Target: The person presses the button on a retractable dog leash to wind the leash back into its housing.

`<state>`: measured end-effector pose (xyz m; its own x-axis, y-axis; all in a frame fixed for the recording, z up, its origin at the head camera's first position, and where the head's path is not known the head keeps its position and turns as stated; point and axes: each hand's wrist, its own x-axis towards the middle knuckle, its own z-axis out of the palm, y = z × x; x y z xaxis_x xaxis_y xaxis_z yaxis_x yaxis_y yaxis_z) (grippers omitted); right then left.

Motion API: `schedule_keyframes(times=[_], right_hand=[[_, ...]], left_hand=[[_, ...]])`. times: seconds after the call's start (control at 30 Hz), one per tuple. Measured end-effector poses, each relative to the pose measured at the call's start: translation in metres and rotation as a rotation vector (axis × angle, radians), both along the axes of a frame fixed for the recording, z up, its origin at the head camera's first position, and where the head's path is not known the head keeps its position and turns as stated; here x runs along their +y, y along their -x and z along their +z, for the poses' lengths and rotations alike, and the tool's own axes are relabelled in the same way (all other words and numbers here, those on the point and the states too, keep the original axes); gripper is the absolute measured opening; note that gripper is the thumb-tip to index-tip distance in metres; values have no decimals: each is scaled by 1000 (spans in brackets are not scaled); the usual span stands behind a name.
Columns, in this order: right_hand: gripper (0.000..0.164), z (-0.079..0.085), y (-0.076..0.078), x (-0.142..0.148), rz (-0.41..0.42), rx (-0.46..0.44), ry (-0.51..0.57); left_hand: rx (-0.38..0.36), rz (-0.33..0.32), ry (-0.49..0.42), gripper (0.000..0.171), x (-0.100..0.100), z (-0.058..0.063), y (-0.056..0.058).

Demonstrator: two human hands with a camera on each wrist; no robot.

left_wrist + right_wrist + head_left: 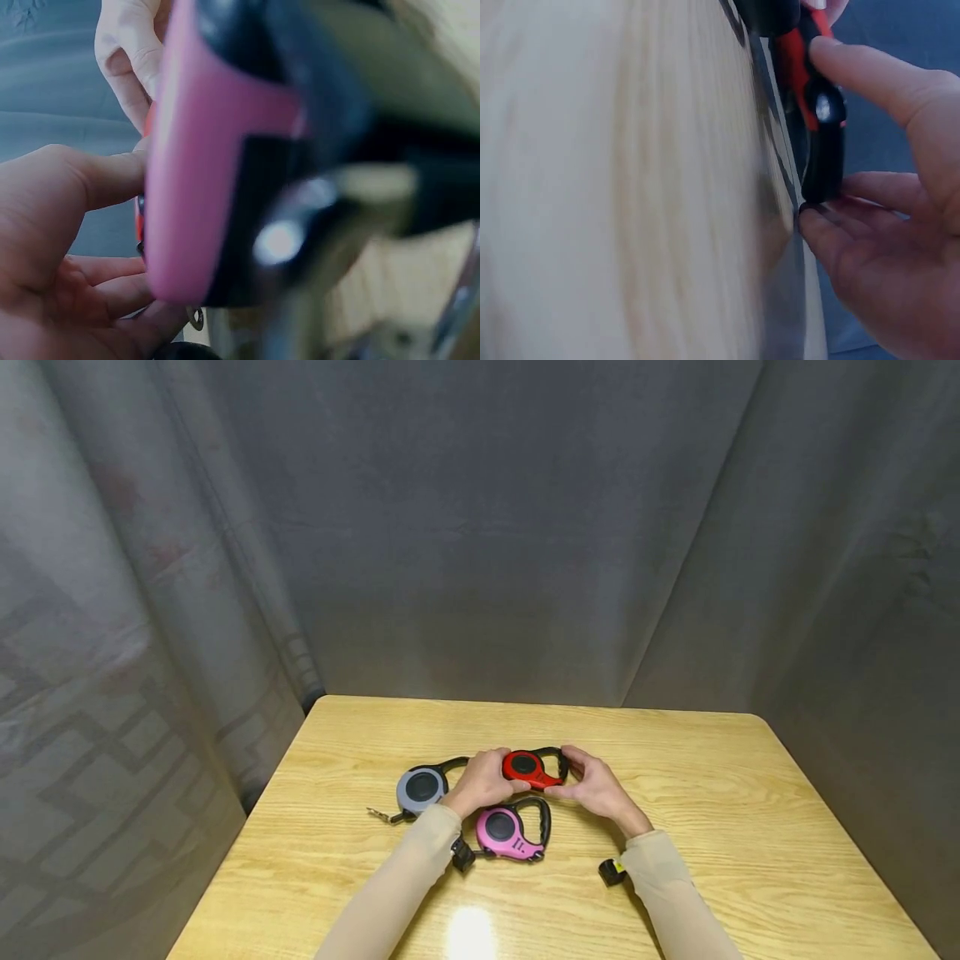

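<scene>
A red retractable dog leash with a black loop handle lies on the table between both hands. My left hand grips its round reel end, thumb at the near side and fingers at the far side. At the handle end, my right hand holds it between thumb and fingers, as the right wrist view also shows. Just in front lies a pink retractable leash, its handle pointing right. In the left wrist view this pink leash fills the middle and hides most of the red one.
A grey retractable leash rests left of the left hand, partly covered by it, with its metal clip to the left. Grey curtains surround the wooden table at the back and sides.
</scene>
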<state>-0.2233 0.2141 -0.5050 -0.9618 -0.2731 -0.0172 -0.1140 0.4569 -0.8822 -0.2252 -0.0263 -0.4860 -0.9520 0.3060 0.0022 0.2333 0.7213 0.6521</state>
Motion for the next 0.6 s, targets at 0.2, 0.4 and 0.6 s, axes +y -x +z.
schedule_keyframes(times=[0.2, 0.4, 0.6], right_hand=[[98, -4, 0, -1, -6, -22, 3], [99, -7, 2, -4, -26, -30, -17], [99, -7, 4, -5, -28, -36, -22]], left_hand=[[-11, 18, 28, 75, 5, -4, 2], [-6, 36, 49, 76, 6, -4, 3], [-12, 45, 63, 77, 5, -3, 3]])
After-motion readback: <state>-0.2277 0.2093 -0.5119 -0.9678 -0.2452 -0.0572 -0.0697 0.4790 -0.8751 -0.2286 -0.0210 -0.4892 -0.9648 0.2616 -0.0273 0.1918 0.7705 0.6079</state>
